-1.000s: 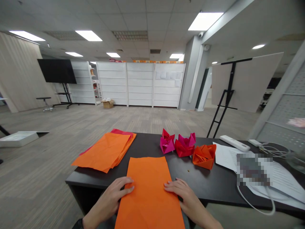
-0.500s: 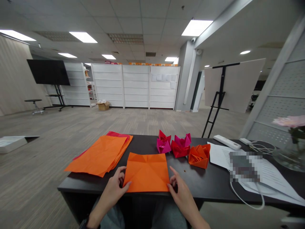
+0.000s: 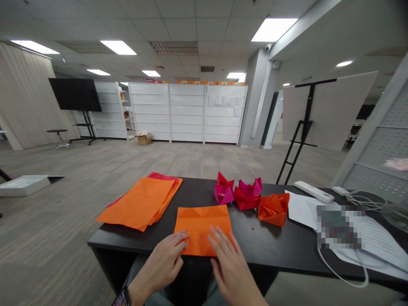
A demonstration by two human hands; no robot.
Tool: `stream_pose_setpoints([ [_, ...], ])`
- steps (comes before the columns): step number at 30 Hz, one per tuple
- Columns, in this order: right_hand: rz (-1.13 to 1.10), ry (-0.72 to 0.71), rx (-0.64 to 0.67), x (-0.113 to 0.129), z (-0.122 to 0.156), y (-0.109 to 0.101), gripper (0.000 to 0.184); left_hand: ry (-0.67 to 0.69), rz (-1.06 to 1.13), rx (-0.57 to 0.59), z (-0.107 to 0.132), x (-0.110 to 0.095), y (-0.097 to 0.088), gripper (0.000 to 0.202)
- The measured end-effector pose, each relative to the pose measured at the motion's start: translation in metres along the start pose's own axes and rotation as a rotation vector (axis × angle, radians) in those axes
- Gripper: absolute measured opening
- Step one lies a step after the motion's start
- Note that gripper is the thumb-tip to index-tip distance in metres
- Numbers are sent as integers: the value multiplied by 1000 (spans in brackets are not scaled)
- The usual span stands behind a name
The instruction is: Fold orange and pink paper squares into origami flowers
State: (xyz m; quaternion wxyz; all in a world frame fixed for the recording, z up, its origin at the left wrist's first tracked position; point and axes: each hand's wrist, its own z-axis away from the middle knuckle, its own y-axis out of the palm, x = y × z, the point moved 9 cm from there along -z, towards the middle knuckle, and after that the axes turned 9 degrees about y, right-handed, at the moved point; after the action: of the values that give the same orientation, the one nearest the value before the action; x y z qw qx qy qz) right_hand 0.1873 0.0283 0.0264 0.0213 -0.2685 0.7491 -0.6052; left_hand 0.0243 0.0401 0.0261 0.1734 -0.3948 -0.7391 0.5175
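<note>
The left hand [image 3: 166, 260] and right hand [image 3: 230, 263], both unclenched, are resting fingers on the folded orange paper [image 3: 200, 217]; the right is now lying further inward.

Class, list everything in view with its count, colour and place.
Desk: one, black, foreground
Sheet: one, orange, desk's near edge
Paper stack: one, orange and red, desk left
Folded paper shapes: three clusters, red, pink, orange, beyond sheet, right
Printed papers: several, white, desk right
Remote-like device: one, white, desk right
Cables: count unclear, white, desk right
Pixelated item: one, colour unclear, on papers
Screen: one, black, back left
Stool: one, black, back left
Low box: one, white, floor left
Shelving: several units, white, back
Cardboard box: one, brown, before shelving
Board: one, pale, right, on black stand
Ceiling lights: several, white, overhead
Left hand: one, bare, sheet's left part
Right hand: one, bare, sheet's right part
</note>
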Motion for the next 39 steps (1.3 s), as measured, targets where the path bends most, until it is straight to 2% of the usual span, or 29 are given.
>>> stream_pose_setpoints([
  [1, -8, -72, 76, 15, 0, 12, 64, -10, -13, 11, -1, -4, 0, 50],
  [3, -11, -96, 152, 28, 0, 29, 74, 0, -33, 29, -1, -10, 2, 59],
  [6, -5, -69, 165, 17, 3, 34, 74, 35, -52, 83, 5, -10, 8, 71],
  [11, 32, 36, 150, -41, 25, 10, 62, 39, -33, 159, 17, -2, 8, 75],
  [13, 29, 56, 135, -53, 33, 1, 58, 39, -26, 162, 14, -5, 6, 69],
  [16, 13, 72, 73, -45, 33, -12, 51, 2, -51, 140, 0, -17, 7, 64],
  [19, -9, 132, -23, -28, 21, -25, 34, 4, -33, 157, -19, -36, 18, 78],
  [22, -90, 88, -11, -14, 9, -30, 38, 62, 13, 221, -28, -47, 29, 80],
  [24, -145, 15, 79, -12, 5, -27, 34, 92, 41, 247, -27, -43, 31, 73],
  [26, -168, -15, 190, -18, 6, -22, 51, 111, 66, 249, -23, -33, 31, 65],
  [28, -175, 8, 250, -28, 7, -22, 55, 114, 80, 224, -19, -22, 28, 63],
  [31, -170, 60, 199, -35, 3, -34, 45, 105, 68, 163, -16, -11, 22, 65],
  [34, -166, 34, 136, -35, -8, -39, 35, 100, 40, 135, -19, 2, 17, 58],
  [37, -186, -123, 303, -34, -20, -15, 46, 188, 79, 182, -21, 17, 21, 46],
  [39, -205, -150, 316, -44, -29, -6, 42, 189, 143, 148, -22, 31, 21, 32],
])
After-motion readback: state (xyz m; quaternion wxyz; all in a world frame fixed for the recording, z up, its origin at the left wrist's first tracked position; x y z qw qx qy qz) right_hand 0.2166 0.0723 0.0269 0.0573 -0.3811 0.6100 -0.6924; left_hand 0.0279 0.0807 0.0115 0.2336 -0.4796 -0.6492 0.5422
